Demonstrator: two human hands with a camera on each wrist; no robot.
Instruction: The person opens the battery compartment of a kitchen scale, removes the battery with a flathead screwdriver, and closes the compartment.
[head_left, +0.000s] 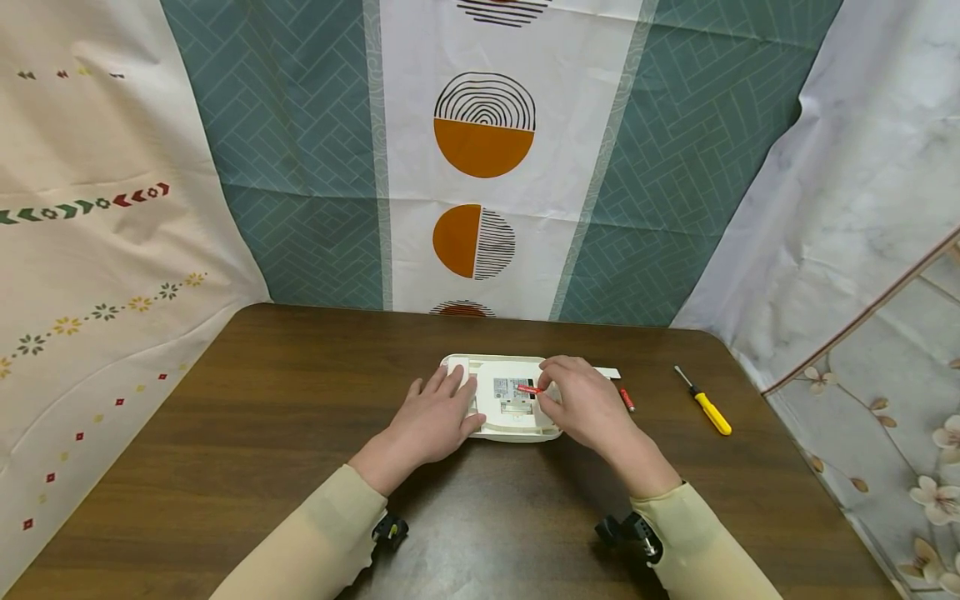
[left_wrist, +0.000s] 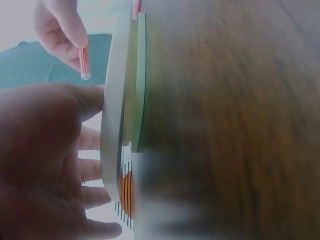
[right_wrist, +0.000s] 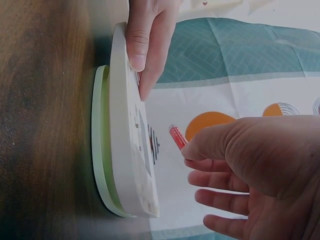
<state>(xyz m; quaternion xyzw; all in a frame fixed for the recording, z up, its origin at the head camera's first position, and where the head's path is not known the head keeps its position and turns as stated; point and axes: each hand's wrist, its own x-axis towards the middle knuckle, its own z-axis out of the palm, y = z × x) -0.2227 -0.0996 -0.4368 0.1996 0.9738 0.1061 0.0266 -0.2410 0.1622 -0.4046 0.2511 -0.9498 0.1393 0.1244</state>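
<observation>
A white, rounded device (head_left: 517, 429) lies with its labelled underside up, possibly a digital scale; a pale green plate (right_wrist: 100, 150) shows beneath it. My left hand (head_left: 438, 421) rests on its left end, fingers fairly straight on the surface and thumb at the near edge. Above the device's right part, my right hand (head_left: 588, 404) pinches a small red battery (right_wrist: 177, 136) between thumb and index finger. The battery's tip points left over the printed label (head_left: 512, 388), and in the right wrist view it is raised off the underside. The other right fingers are loosely bent.
A second red battery (head_left: 627, 401) lies on the brown table (head_left: 315, 367) right of the device. Close by is a flat white piece (head_left: 608, 373), partly behind my right hand. A screwdriver with a yellow handle (head_left: 712, 413) lies farther right. Patterned curtains (head_left: 300, 150) hang behind the table.
</observation>
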